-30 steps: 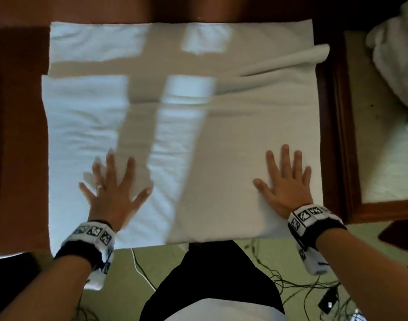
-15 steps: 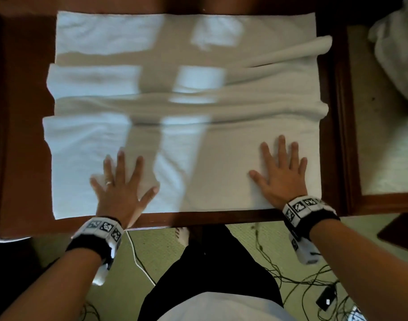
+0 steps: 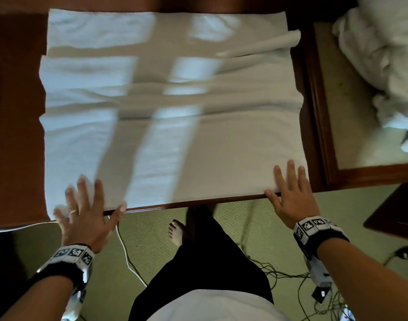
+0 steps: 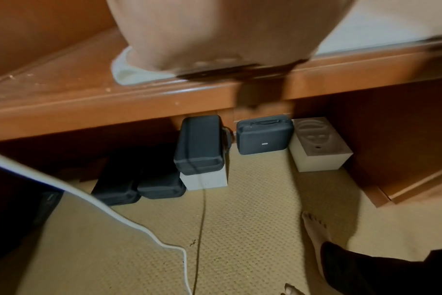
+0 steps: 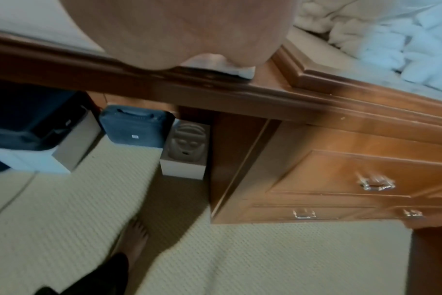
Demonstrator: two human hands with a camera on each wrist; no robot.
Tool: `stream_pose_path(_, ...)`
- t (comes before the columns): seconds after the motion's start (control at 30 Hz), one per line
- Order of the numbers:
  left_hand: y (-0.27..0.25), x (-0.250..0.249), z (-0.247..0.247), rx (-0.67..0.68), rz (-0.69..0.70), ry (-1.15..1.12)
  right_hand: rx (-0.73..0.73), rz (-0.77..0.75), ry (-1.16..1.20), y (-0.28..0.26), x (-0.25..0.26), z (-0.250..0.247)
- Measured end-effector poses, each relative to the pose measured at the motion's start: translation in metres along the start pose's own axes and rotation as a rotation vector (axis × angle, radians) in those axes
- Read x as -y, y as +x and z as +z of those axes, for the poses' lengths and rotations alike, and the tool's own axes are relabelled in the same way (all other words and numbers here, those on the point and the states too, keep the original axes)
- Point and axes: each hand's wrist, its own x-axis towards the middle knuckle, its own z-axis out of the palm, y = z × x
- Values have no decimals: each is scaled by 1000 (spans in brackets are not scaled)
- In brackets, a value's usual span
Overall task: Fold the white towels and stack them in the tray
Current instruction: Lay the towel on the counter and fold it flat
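A large white terry towel [image 3: 170, 117] lies spread over the brown wooden bench [image 3: 15, 135], rumpled in ridges across its middle, with 1 rolled fold near its far right corner. The left hand [image 3: 87, 212] lies flat with fingers spread on the towel's near left corner, its palm hanging past the bench edge. The right hand [image 3: 291, 193] lies flat with straight fingers on the near right corner, thumb along the bench edge. Neither hand grips anything.

Just right of the towel sits a wooden-framed tray [image 3: 323, 112] with a pale floor; a heap of crumpled white towels [image 3: 383, 54] lies in its far right part, with no folded stack visible inside it.

Under the bench, the left wrist view shows dark grey zip cases [image 4: 199, 145], 1 resting on a white box [image 4: 204, 179], and another white box [image 4: 321, 147] with a moulded grey insert. A white cable [image 4: 129, 223] and a thin dark cable cross the beige carpet [image 4: 240, 229], beside a bare foot [image 4: 316, 235]. The right wrist view shows wooden drawers [image 5: 353, 179] with metal handles.
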Motion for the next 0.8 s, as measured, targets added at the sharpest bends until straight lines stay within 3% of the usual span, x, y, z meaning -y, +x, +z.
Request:
stream_pose_path(0.07,-2,2,5,-28,40,38,-31,-24,11,-3,2,-1)
stream_pose_path(0.2,13,-6,16,-143,248,169,-107,-274,-107,4,27,-3)
stream_pose_path(0.33,21,-13,19,-242,327,231,-55,-258,-142,13,43,6)
stream_pose_path(0.53,-7,-2,29,-282,411,263,-153,-314,-113,-12,25,13)
stream_pose_path(0.7,-19,11,-1,-228,277,287,-203,-231,-148,-10,32,-26)
stream_pose_path(0.8,-29,6,-33,-188,160,275,-25,-101,-280,-16,46,-52)
